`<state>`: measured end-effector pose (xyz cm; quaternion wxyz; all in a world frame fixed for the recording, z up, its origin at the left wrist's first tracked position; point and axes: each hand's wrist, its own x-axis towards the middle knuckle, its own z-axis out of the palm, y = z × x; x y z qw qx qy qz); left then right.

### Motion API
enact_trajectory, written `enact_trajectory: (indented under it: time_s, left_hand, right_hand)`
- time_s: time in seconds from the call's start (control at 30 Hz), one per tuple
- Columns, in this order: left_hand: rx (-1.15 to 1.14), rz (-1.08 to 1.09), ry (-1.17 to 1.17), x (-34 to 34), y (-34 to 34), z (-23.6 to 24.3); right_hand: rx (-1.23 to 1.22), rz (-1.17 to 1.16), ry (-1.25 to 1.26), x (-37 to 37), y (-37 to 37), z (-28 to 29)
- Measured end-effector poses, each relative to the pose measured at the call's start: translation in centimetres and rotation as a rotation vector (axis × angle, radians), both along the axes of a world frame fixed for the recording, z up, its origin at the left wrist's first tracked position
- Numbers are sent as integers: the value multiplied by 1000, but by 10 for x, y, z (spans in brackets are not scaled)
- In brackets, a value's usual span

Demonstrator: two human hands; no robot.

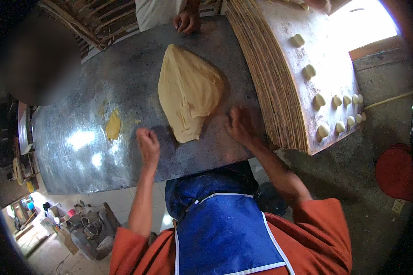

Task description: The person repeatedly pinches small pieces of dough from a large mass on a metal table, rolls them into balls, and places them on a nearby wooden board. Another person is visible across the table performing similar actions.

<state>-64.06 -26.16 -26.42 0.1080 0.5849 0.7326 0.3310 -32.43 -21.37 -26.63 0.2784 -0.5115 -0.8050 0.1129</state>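
Note:
A large, pale sheet of dough (190, 91), folded and creased, lies on the dark metal table (64, 156). My left hand (147, 144) is curled closed at its lower left, apart from it; I cannot make out whether anything is inside. My right hand (239, 123) is just to the dough's lower right, fingers loosely bent and apart, holding nothing visible. A yellow greasy smear (113, 125) is on the metal to the left of my left hand.
A stack of wooden boards (266, 82) at right bears several small pale dough balls (320, 100). A co-worker's hand (187, 20) rests at the far edge. Also visible are a red round object (394, 172) at lower right and clutter (87, 229) on the floor at lower left.

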Motion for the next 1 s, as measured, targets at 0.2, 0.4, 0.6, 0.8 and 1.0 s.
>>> enact_trajectory:
  time_s: [0.2, 0.4, 0.6, 0.8, 1.0]
  left_hand:
    - [64, -198, -68, 2, -11, 6]
    - [29, -16, -112, -9, -10, 3]
    - [108, -173, 53, -26, -39, -10]
    - [-167, -237, 24, -46, -50, 5]
    - [-565, -674, 135, -41, -14, 102]
  right_hand:
    - [-136, 68, 77, -8, -4, 4]
    - [3, -49, 26, -12, 2, 8]
    - [-213, 29, 123, 11, -11, -3]
    - [-244, -39, 401, 25, -12, -32]
    - [8, -133, 4, 31, -29, -26]
